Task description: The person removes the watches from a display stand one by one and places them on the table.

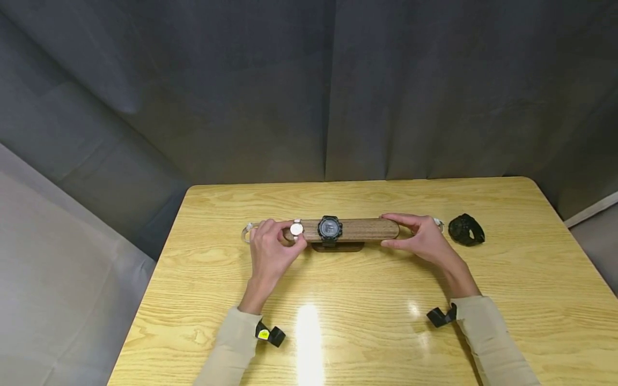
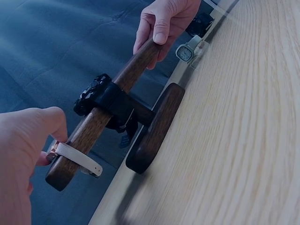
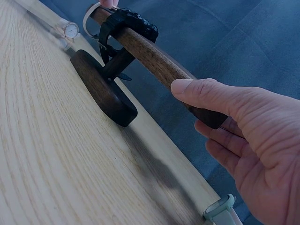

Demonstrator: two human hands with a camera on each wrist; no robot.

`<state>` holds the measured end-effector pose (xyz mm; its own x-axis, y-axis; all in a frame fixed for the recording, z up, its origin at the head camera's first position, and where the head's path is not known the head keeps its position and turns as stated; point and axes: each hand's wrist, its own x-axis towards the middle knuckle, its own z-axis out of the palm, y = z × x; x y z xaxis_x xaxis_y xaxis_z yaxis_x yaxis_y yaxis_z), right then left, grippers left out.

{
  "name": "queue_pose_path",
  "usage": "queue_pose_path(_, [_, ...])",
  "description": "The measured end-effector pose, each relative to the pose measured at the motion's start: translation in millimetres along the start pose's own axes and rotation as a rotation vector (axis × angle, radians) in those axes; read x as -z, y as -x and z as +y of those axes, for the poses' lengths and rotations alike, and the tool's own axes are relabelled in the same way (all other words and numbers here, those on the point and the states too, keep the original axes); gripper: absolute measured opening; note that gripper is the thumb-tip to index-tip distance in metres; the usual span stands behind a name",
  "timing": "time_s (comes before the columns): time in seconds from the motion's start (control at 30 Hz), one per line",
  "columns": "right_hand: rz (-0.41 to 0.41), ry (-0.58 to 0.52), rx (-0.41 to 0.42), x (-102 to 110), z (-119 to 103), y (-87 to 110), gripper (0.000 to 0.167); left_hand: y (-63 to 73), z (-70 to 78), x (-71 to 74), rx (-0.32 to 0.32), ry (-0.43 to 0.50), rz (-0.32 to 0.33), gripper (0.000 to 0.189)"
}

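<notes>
Wooden watch stand (image 1: 357, 229) sits mid-table (image 1: 367, 332) on its dark base (image 1: 338, 247); left hand (image 1: 271, 247) pinches the white-strap watch (image 1: 296, 229) on the bar's left end; right hand (image 1: 421, 237) grips the bar's right end, thumb and fingers around it; black watch (image 1: 330, 229) strapped at bar centre; another black watch (image 1: 465, 229) lies just right of the stand.

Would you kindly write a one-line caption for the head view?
Left hand pinches a white-strapped watch on a wooden watch stand while the right hand grips its end.
</notes>
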<state>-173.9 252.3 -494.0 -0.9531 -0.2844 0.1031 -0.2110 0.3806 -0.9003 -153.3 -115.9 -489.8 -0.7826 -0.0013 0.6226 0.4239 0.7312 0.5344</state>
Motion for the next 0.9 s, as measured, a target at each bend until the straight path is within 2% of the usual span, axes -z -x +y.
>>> queue_pose_path(0.43, [-0.012, -0.024, -0.02, 0, -2, -0.4, 0.057, -0.6, -3.4, 5.8, 0.041, -0.019, -0.01, 0.026])
queue_pose_path(0.9, [-0.028, -0.031, -0.023, 1, 0, -0.4, 0.058, -0.8, -11.4, 12.4, 0.035, -0.024, 0.012, 0.027])
